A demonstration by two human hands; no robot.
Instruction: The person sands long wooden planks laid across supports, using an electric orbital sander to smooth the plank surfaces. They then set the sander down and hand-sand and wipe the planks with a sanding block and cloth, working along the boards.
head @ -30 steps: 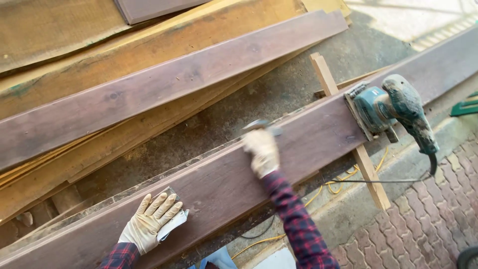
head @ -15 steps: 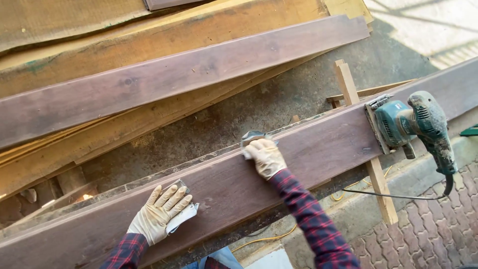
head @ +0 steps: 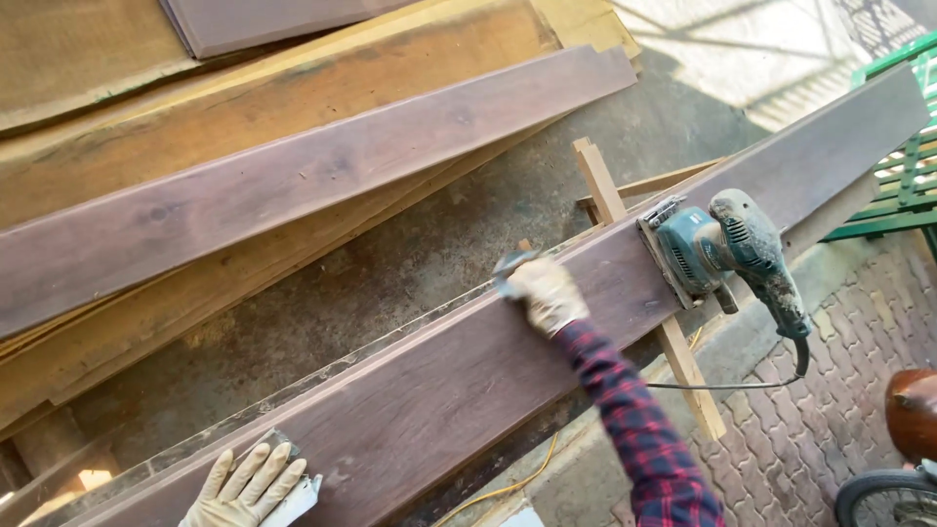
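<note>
The right hand [head: 549, 295], in a pale work glove with a plaid sleeve behind it, is reaching out along the long dark plank [head: 439, 390] and closing its fingers over a small dark sanding pad [head: 511, 265] at the plank's far edge. The left hand [head: 244, 486], gloved too, is lying flat with fingers spread on the near end of the same plank, pressing down on a pale sheet of sandpaper [head: 298, 496] that is poking out from under the palm. The two hands are sitting well apart along the board.

Just beyond the right hand, a teal power sander [head: 722, 254] is resting on the plank's face, its black cord [head: 742, 383] dangling down over the brick paving [head: 820, 429]. The plank is running diagonally across a light wooden trestle [head: 644, 293]. Behind it, another dark plank [head: 293, 185] is leaning on a stack of yellowish boards [head: 244, 98]. A green crate [head: 908, 185] is showing at the right edge.
</note>
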